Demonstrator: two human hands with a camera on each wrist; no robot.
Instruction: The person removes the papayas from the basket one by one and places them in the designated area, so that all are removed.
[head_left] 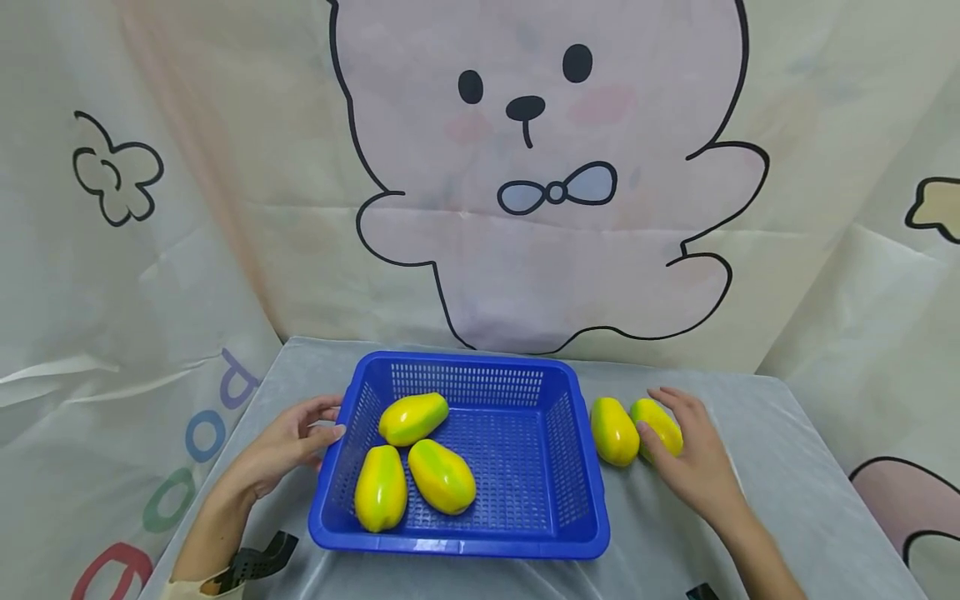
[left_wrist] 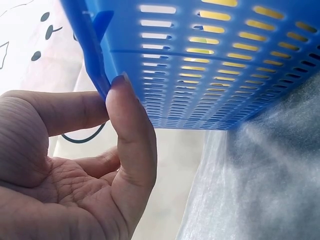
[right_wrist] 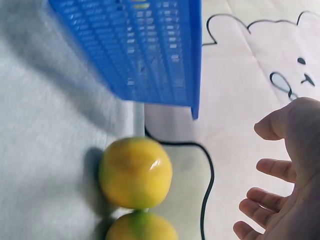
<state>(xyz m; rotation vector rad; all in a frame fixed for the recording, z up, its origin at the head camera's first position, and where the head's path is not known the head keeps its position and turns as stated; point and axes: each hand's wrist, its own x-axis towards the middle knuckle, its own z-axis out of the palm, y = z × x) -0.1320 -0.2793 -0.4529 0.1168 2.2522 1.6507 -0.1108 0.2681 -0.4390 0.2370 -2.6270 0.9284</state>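
Note:
A blue plastic basket (head_left: 459,547) with slotted walls stands on the table. Three yellow-green papayas lie inside it, on the left half: one papaya (head_left: 413,418) towards the back, another (head_left: 380,492) near the front left corner, a third (head_left: 442,477) beside that one. My left hand (head_left: 296,440) pinches the basket's left rim between thumb and fingers. Outside the right wall lie two more papayas side by side, an inner one (head_left: 615,432) and an outer one (head_left: 660,423). Above the outer papaya hovers my right hand (head_left: 693,458), its fingers spread and relaxed, holding nothing.
Grey cloth covers the table (head_left: 780,467). Behind it hangs a pale backdrop (head_left: 262,242) with a cartoon bear drawn on it, and similar printed sheets flank both sides. A black strap (head_left: 262,562) is on the left wrist.

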